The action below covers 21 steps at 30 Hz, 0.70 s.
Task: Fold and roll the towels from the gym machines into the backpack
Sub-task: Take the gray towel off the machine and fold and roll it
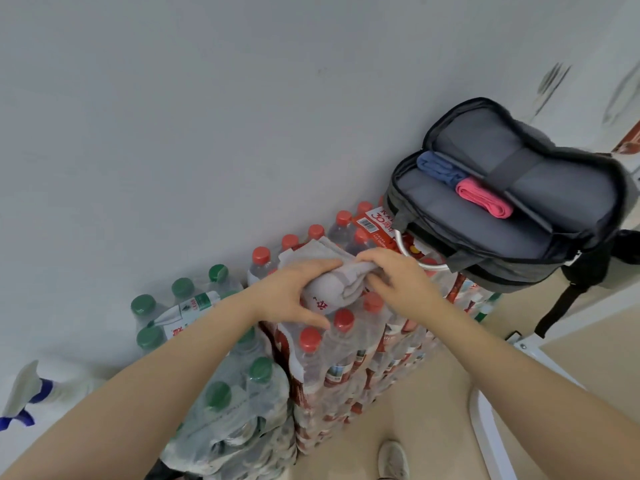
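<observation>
A stack of shrink-wrapped packs of red-capped water bottles (341, 344) is standing against the white wall (173, 116), and a lower pile of green-capped bottle packs (221, 386) is sitting just beside it at 9 o'clock. Both hands are working on top of the red-capped stack. The left hand (294, 292) is curling its fingers over the rolled end of a grey towel (332, 278) with the thumb tucked beneath, and the right hand (398, 278) is gripping the same roll from 3 o'clock, its fingers bent over the cloth. The towel's loose end is lying across the bottle caps toward 12 o'clock. One grey backpack (512, 209) is sitting unzipped at 2 o'clock from the hands, on the far end of the stack. Two rolled towels are showing in it, touching: one blue towel (438, 168) and one pink towel (483, 199). A strap across the opening is partly covering them. One shoe (393, 460) is showing on the floor at 6 o'clock.
</observation>
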{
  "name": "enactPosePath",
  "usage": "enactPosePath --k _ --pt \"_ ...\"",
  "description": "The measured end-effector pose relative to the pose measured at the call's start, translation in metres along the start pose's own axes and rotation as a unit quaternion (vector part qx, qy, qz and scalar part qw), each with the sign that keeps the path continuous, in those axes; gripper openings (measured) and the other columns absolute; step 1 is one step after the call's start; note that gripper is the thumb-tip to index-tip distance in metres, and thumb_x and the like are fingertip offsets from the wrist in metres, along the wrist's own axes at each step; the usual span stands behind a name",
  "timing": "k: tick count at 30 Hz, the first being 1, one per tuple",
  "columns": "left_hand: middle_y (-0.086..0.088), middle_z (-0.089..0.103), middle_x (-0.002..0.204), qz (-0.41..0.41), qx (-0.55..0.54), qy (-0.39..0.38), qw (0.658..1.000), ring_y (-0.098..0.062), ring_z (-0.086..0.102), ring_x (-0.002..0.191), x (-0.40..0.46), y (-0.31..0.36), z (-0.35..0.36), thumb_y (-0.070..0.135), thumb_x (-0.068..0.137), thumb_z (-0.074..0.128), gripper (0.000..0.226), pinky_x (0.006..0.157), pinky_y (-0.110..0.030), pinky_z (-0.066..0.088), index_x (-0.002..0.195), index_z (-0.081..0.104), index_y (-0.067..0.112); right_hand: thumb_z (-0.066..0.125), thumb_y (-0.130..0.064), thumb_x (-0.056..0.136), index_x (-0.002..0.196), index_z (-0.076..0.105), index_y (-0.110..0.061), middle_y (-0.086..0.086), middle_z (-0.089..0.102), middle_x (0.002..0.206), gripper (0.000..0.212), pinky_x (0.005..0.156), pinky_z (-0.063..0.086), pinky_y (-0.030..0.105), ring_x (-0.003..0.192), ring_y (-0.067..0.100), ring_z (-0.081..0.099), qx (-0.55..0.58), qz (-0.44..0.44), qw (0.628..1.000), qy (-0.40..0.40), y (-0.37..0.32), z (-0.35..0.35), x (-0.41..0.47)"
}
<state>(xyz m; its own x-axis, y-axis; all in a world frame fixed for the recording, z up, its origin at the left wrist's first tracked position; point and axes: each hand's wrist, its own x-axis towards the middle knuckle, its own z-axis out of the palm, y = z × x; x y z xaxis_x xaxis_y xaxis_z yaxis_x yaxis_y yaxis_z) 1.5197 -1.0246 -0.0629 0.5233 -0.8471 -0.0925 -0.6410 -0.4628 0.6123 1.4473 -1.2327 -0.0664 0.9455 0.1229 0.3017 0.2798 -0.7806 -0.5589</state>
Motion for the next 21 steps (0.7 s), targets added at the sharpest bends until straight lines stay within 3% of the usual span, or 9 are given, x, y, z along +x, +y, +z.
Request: enactPosePath --k 2,4,6,9,12,14,17,18,21 --pt "0.025 0.043 0.129 0.026 -0.048 0.090 0.994 0.006 0.043 0.116 0.011 0.019 -0.003 0.030 0.075 0.073 0.073 0.102 -0.025 0.040 0.134 0.032 0.039 0.053 -0.003 0.082 0.104 0.063 -0.012 0.000 0.065 0.095 0.025 0.076 0.041 0.007 0.083 0.004 0.055 0.061 0.030 0.996 0.054 0.000 -0.027 0.007" --pt "0.026 0.048 0.120 0.058 -0.069 0.177 0.980 0.006 0.051 0.107 0.026 0.043 -0.007 0.035 0.078 0.065 0.058 0.091 -0.020 0.047 0.128 0.037 0.044 0.053 -0.004 0.083 0.100 0.063 -0.016 -0.007 0.065 0.089 0.023 0.072 0.047 0.011 0.078 0.005 0.058 0.130 0.051 0.987 0.078 0.001 -0.056 0.013" --pt "0.031 0.047 0.119 0.076 -0.094 0.217 0.969 0.013 0.050 0.102 0.045 0.068 -0.012 0.041 0.078 0.058 0.054 0.084 -0.009 0.045 0.123 0.032 0.053 0.054 -0.001 0.088 0.097 0.062 -0.018 -0.007 0.065 0.088 0.020 0.070 0.049 0.015 0.075 0.000 0.060 0.202 0.073 0.973 0.085 0.005 -0.086 0.017" --pt "0.048 0.032 0.124 0.101 -0.139 0.259 0.951 0.021 0.042 0.111 0.078 0.096 -0.012 0.039 0.079 0.058 0.063 0.092 -0.005 0.038 0.126 0.019 0.055 0.055 -0.004 0.089 0.105 0.056 -0.021 -0.002 0.066 0.100 0.024 0.078 0.050 0.016 0.088 0.001 0.063 0.294 0.072 0.948 0.096 0.013 -0.126 0.022" --pt "0.034 0.028 0.130 0.110 -0.205 0.298 0.926 0.024 0.035 0.118 0.112 0.113 -0.003 0.019 0.086 0.062 0.072 0.097 -0.002 0.031 0.130 0.012 0.044 0.059 -0.001 0.085 0.116 0.048 -0.020 -0.005 0.059 0.111 0.039 0.081 0.048 0.013 0.094 -0.006 0.060 0.301 0.065 0.949 0.069 0.028 -0.153 0.026" --pt "0.027 0.030 0.135 0.096 -0.261 0.303 0.912 0.020 0.033 0.123 0.132 0.120 0.004 0.011 0.087 0.060 0.074 0.104 -0.010 0.032 0.130 0.010 0.045 0.061 -0.008 0.086 0.120 0.048 -0.023 -0.008 0.058 0.116 0.040 0.089 0.048 0.018 0.100 -0.002 0.058 0.226 0.076 0.970 0.041 0.042 -0.167 0.030" --pt "0.017 0.031 0.145 0.044 -0.358 0.287 0.887 0.000 0.036 0.131 0.158 0.124 0.015 0.021 0.084 0.061 0.069 0.109 -0.034 0.036 0.129 0.020 0.054 0.051 -0.025 0.092 0.135 0.041 -0.022 -0.005 0.053 0.128 0.044 0.099 0.037 0.022 0.114 0.008 0.051 -0.002 0.108 0.994 0.004 0.077 -0.182 0.027" --pt "0.016 0.033 0.144 0.024 -0.387 0.279 0.879 -0.003 0.039 0.130 0.165 0.124 0.018 0.024 0.082 0.061 0.068 0.107 -0.036 0.038 0.131 0.023 0.052 0.048 -0.029 0.094 0.137 0.039 -0.020 0.000 0.050 0.135 0.045 0.104 0.031 0.028 0.122 0.015 0.047 -0.113 0.117 0.987 0.010 0.092 -0.185 0.022" --pt "0.011 0.045 0.137 -0.003 -0.449 0.254 0.857 -0.008 0.050 0.119 0.186 0.125 0.028 0.018 0.082 0.062 0.065 0.095 -0.031 0.046 0.134 0.031 0.043 0.053 -0.037 0.089 0.135 0.043 -0.017 0.010 0.037 0.146 0.052 0.113 0.011 0.048 0.138 0.030 0.027 -0.390 0.123 0.912 0.034 0.131 -0.191 -0.002"
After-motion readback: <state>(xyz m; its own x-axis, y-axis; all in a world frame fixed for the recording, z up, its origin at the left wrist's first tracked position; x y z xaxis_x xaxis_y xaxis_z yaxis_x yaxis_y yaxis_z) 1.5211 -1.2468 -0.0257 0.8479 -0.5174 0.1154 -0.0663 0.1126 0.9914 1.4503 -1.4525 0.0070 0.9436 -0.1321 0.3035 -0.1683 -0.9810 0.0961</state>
